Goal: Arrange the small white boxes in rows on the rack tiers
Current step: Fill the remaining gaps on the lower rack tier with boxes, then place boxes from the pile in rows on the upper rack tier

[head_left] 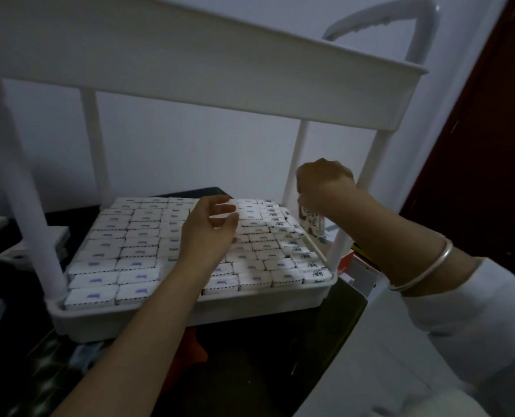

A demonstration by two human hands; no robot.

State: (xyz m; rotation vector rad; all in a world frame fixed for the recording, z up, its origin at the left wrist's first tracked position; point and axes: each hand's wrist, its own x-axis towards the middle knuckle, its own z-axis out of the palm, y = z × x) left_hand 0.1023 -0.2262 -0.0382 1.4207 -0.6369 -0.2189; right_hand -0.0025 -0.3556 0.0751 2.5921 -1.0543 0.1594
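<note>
The left arm [166,284] hides some boxes [135,236], their print is unreadably small, and the right hand's [325,185] fingers face away.

Boxes [135,260] lay in rows across the lower tier [250,305], beneath the upper tier [220,76]. The left hand [208,233] hung over the middle rows. At the far right corner, the right hand [325,188] gripped an upright box [311,222]. A handle [415,22] rose behind the upper tier, far right.
</note>
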